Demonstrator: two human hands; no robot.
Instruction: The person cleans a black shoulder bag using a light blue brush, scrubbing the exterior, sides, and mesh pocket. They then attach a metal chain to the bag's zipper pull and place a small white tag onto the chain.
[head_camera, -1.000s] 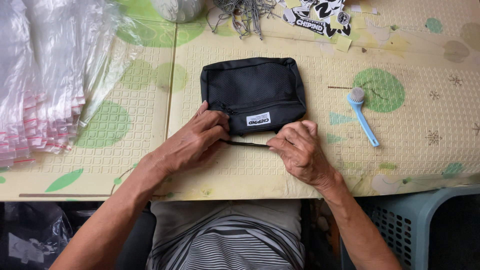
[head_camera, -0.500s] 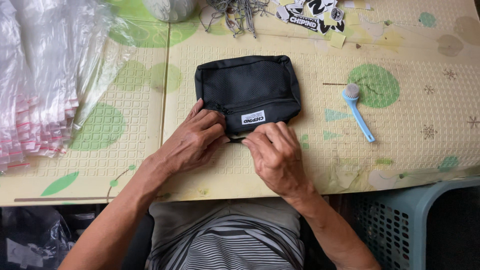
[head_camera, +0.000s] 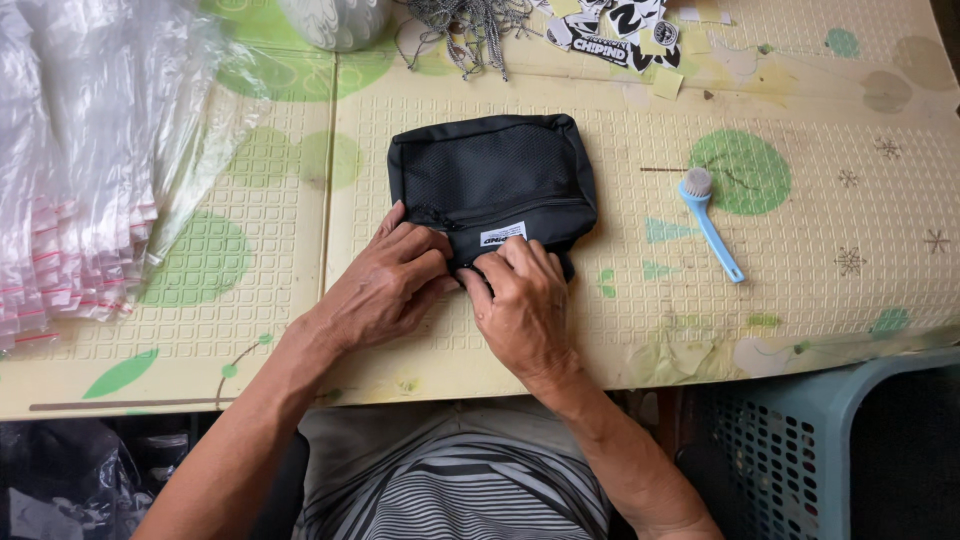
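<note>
While both hands (head_camera: 455, 290) pinch, black mesh pouch (head_camera: 492, 185)

A yellow mat (head_camera: 800, 330) with green spots covers the table. On it lie a black pouch (head_camera: 495, 180), a small blue brush (head_camera: 710, 222), a pile of clear plastic bags (head_camera: 80, 170) and some black and white stickers (head_camera: 620, 30). A bunch of thin grey chains (head_camera: 470, 25) and a round grey thing (head_camera: 335, 20) sit at the far edge.

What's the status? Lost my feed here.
Left hand and right hand both pinching black pouch's near edge. Pouch flat on mat. Blue brush lies clear.
</note>
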